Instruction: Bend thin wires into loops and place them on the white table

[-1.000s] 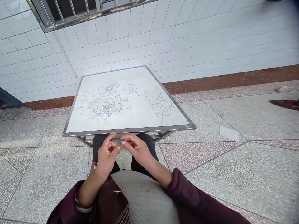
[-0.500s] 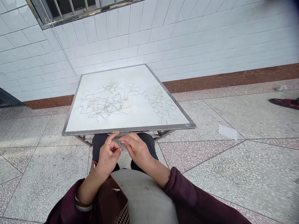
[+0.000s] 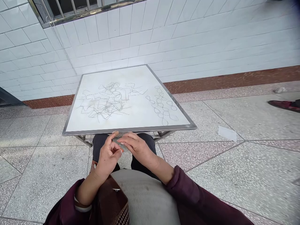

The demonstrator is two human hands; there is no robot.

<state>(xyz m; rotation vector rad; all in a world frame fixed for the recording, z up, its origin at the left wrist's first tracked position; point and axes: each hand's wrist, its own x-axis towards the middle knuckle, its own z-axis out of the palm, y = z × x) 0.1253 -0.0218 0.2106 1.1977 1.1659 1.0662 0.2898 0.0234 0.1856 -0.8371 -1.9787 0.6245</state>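
Note:
Just in front of the table's near edge, my left hand (image 3: pixel 108 157) pinches a short piece of thin wire (image 3: pixel 120 145) between thumb and a finger, its index finger raised. The thumb and fingers of my right hand (image 3: pixel 138 149) close on the upper part of the same wire. Most of that piece is hidden by the fingertips. On the white table (image 3: pixel 138 125) lies a loose tangle of bent thin wires (image 3: pixel 107 106), left of the middle. Several wire loops (image 3: pixel 165 109), round and teardrop-like, are spread along the table's right side.
Metal edging frames the tabletop, which stands against a white tiled wall (image 3: pixel 131 40). A brown bag (image 3: pixel 110 200) rests on my lap at the left. Paper (image 3: pixel 227 133) lies on the floor to the right, and a person's shoe (image 3: pixel 283 105) shows farther right.
My right hand has shifted slightly, its fingers now straighter and pressed closer together at the wire. My left hand stays almost still, and the things on the table are unchanged.

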